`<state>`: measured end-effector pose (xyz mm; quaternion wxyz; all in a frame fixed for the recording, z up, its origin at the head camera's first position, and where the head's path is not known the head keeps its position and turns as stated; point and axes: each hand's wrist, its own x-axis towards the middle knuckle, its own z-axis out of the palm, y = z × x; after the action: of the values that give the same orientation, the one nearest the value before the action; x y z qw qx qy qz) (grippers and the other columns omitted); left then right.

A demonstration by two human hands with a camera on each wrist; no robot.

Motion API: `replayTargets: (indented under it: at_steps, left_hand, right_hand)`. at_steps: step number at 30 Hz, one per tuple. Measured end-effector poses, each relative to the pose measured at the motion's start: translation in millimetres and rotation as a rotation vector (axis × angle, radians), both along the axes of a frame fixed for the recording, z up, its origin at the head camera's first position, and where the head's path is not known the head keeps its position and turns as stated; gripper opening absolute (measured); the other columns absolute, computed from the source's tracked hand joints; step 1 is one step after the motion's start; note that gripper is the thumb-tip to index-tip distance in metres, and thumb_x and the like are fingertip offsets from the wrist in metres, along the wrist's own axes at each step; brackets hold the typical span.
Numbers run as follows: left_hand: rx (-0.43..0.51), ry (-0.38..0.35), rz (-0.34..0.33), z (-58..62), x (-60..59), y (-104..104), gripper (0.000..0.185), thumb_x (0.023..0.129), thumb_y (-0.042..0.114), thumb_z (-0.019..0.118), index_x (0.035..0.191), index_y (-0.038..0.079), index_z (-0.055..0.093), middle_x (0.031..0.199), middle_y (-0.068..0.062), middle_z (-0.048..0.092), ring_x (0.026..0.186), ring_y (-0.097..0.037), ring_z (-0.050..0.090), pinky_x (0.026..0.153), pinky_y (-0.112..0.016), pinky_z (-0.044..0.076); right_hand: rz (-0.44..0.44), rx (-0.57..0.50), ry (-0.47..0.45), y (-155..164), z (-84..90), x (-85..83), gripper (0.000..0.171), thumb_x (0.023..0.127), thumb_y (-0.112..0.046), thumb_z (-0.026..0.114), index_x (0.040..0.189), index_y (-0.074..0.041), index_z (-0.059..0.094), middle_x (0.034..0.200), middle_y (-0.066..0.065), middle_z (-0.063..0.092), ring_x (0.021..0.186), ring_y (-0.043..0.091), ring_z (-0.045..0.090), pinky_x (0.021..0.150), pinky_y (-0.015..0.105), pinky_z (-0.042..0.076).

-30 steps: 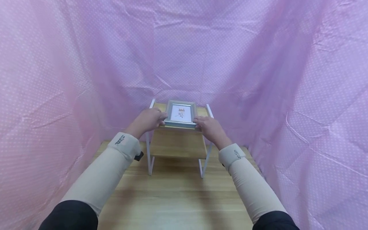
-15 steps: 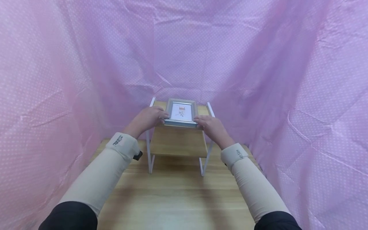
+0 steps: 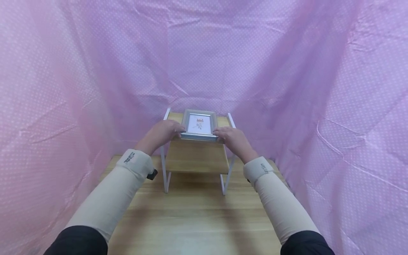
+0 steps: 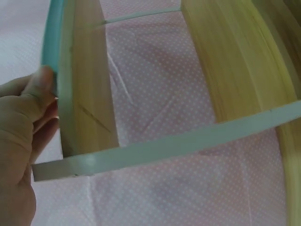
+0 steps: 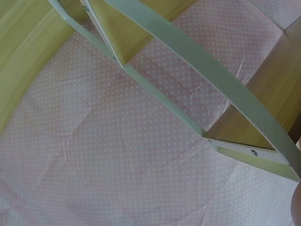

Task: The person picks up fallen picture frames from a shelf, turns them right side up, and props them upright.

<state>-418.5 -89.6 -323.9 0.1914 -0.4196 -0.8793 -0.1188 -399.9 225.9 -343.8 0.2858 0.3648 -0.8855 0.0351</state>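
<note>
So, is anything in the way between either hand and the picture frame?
Nothing visible is. In the head view, the left hand and right hand are at the near corners of the picture frame, with no other object between them and it. The right hand's underside is hidden.

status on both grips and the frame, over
Left grip, right grip both hold picture frame by near corners. Face up, over top shelf. Nothing seen in the way.
</note>
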Motion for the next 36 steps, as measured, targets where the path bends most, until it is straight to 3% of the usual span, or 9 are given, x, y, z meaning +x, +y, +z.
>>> replayTargets:
  at_steps: [6, 12, 18, 23, 31, 33, 36]
  left_hand:
    - [0.002, 0.117, -0.053, -11.2, -4.6, -4, 0.035, 0.078, 0.012, 0.083, 0.112, 0.006, 0.076, 0.114, -0.009, 0.074, 0.108, -0.026, 0.070, 0.096, -0.034, 0.056]
    - [0.080, 0.129, -0.136, -16.3, -8.4, -6, 0.032, 0.076, 0.008, 0.084, 0.107, 0.004, 0.077, 0.112, -0.010, 0.075, 0.107, -0.027, 0.071, 0.095, -0.035, 0.057]
    - [0.108, 0.097, -0.183, -13.6, -9.2, -8, 0.031, 0.076, 0.004, 0.084, 0.106, 0.003, 0.077, 0.109, -0.011, 0.075, 0.104, -0.027, 0.071, 0.094, -0.034, 0.058]
    - [0.111, 0.069, -0.176, -8.2, -12.3, -9, 0.035, 0.074, 0.001, 0.087, 0.107, 0.002, 0.077, 0.111, -0.012, 0.075, 0.105, -0.029, 0.070, 0.095, -0.037, 0.057]
    - [0.113, -0.023, -0.095, 0.0, -9.9, -11, 0.034, 0.078, 0.003, 0.085, 0.111, 0.007, 0.077, 0.117, -0.012, 0.073, 0.106, -0.030, 0.071, 0.093, -0.041, 0.058]
    - [0.132, -0.039, -0.080, 0.6, -9.6, -11, 0.035, 0.078, 0.000, 0.085, 0.111, 0.007, 0.077, 0.118, -0.012, 0.073, 0.104, -0.030, 0.072, 0.092, -0.040, 0.059]
    - [0.226, -0.063, -0.108, -0.4, -9.3, -11, 0.036, 0.076, -0.008, 0.084, 0.109, 0.004, 0.077, 0.116, -0.015, 0.073, 0.098, -0.030, 0.073, 0.088, -0.040, 0.060]
  right_hand:
    - [0.036, -0.033, 0.025, 1, -2.8, 0.7, 0.038, 0.076, -0.007, 0.083, 0.114, -0.012, 0.077, 0.121, 0.002, 0.073, 0.111, 0.022, 0.070, 0.090, 0.034, 0.059]
    - [0.054, -0.031, 0.023, 3, -3.9, 0.0, 0.038, 0.075, -0.010, 0.083, 0.112, -0.012, 0.077, 0.120, 0.001, 0.073, 0.111, 0.021, 0.070, 0.090, 0.033, 0.059]
    - [0.081, -0.047, -0.002, 4, -3.8, -1.7, 0.037, 0.076, -0.009, 0.083, 0.112, -0.011, 0.077, 0.120, 0.003, 0.073, 0.112, 0.021, 0.069, 0.093, 0.032, 0.058]
    - [0.099, -0.079, -0.035, 5, 2.2, -1.0, 0.035, 0.078, -0.006, 0.083, 0.113, -0.009, 0.077, 0.120, 0.004, 0.073, 0.109, 0.022, 0.070, 0.091, 0.032, 0.059]
    - [0.149, -0.138, -0.084, 4, 10.3, -2.5, 0.032, 0.082, 0.002, 0.081, 0.112, -0.006, 0.076, 0.120, 0.007, 0.073, 0.096, 0.023, 0.074, 0.085, 0.028, 0.060]
    - [0.165, -0.164, -0.097, 3, 12.1, -3.7, 0.031, 0.082, 0.004, 0.080, 0.111, -0.005, 0.075, 0.117, 0.006, 0.074, 0.092, 0.022, 0.075, 0.082, 0.027, 0.061]
    - [0.185, -0.216, -0.128, 2, 14.1, -5.9, 0.032, 0.082, 0.006, 0.080, 0.111, -0.004, 0.075, 0.114, 0.007, 0.075, 0.085, 0.021, 0.075, 0.080, 0.026, 0.061]
